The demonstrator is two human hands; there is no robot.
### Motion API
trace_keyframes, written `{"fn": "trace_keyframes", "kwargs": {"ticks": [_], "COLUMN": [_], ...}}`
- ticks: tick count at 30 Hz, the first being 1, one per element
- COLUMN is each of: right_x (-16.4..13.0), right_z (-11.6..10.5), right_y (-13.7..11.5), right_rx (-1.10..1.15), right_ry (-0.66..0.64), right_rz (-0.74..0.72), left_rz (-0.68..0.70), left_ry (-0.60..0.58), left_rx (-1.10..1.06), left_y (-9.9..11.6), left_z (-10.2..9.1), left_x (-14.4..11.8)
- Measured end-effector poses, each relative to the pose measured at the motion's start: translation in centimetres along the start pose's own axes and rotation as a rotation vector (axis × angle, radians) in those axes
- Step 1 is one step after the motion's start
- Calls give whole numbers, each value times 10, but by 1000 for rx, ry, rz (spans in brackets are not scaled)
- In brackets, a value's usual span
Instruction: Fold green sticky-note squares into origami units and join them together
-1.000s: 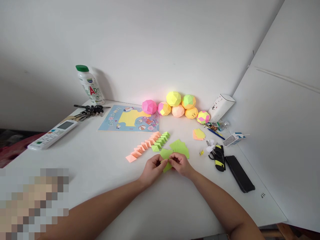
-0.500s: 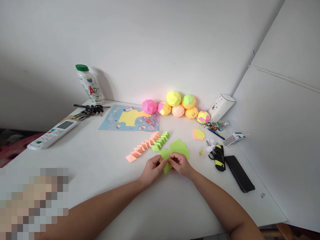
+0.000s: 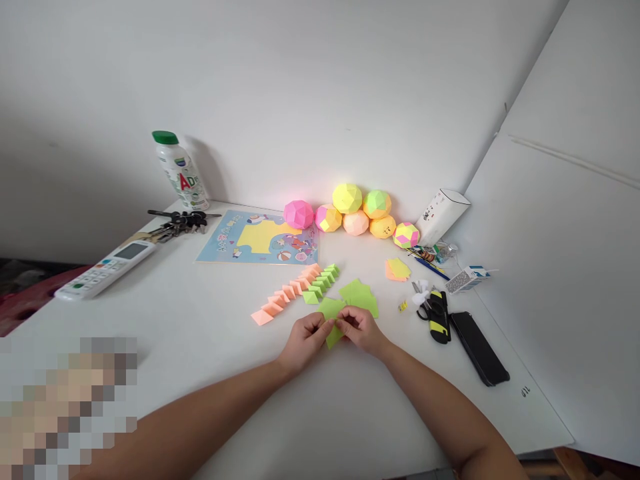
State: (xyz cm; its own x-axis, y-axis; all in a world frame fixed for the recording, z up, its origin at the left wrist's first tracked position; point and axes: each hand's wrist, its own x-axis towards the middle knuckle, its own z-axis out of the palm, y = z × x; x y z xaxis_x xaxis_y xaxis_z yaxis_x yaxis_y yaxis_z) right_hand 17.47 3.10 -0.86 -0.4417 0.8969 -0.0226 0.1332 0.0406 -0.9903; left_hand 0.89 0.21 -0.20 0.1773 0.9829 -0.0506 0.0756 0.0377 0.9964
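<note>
Between my two hands is a green sheet of paper, pinched near its middle. My left hand grips its left side with thumb and fingers closed. On the other side my right hand pinches the same sheet, the thumbs almost meeting. Just beyond the right hand lie several loose green paper sheets, fanned out. A row of folded green paper pieces and a longer row of folded peach paper pieces lie to the left. The fingers hide part of the sheet's fold.
Faceted paper balls are stacked against the wall, beside a blue picture board. A remote, keys and a bottle stand left. At right are scissors, a yellow-black cutter and a black phone.
Both hands keep their pinch on the green sheet. Its upper left edge has shifted very slightly to the left; the other objects have not moved on the table.
</note>
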Motion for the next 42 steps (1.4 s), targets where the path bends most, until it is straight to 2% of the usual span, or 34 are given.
{"fn": "trace_keyframes", "kwargs": {"ticks": [5,12,17,20,25,33,42], "right_x": [-1,-1,0,-1,-1,2,1], "right_z": [-1,-2,-1,-2,-4,-4,-4], "right_y": [1,2,0,0,0,-3,-3], "right_rx": [13,43,20,19,-18,-136,-164], "right_ry": [0,1,20,32,23,25,31], "right_rz": [17,27,-15,1,-18,-137,-129], "left_rz": [22,-19,-22,-66,-124,13,75], "left_ry": [6,4,-13,10,-33,-53,-27], "left_rx": [-8,-313,-280,-268,-250,-186,-184], "left_y": [-2,-4,-7,-3,1,-3,-1], "left_z": [0,3,3,2,0,0,2], "left_x": [-1,-1,0,-1,-2,-1,0]}}
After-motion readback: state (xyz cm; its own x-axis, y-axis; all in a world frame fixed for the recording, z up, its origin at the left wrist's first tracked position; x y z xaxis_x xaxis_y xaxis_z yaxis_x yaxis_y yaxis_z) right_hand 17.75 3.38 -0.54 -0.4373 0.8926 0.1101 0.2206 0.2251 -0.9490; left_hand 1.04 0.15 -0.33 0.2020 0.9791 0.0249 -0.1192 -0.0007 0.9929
